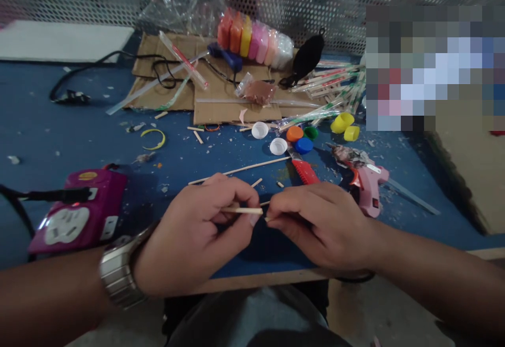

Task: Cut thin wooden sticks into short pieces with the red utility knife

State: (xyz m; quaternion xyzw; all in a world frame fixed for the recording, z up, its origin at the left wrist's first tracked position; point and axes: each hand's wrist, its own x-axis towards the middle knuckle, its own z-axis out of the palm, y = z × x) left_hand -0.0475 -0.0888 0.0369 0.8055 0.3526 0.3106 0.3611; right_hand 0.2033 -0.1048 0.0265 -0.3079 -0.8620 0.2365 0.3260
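Note:
Near the table's front edge, my left hand (pixel 205 226) is closed on a short pale wooden stick (pixel 246 211), pinched between thumb and fingers and pointing right. Just to its right, the thumb and index finger of my right hand (pixel 315 221) are pressed together around a tiny pale piece (pixel 268 220), mostly hidden by the fingertips. The fingertips of both hands are close together. Behind them a long thin stick (pixel 252 167) lies on the blue table. A red cutter (pixel 303 171) rests just beyond my right hand.
A pink glue gun (pixel 369 181) lies right of the hands, a purple power strip (pixel 82 210) left. Bottle caps (pixel 278 146), short stick offcuts and scraps dot the blue table (pixel 98 142). Cardboard (pixel 236 110), wrapped sticks (pixel 335 89) and packed coloured clay (pixel 252 39) lie behind.

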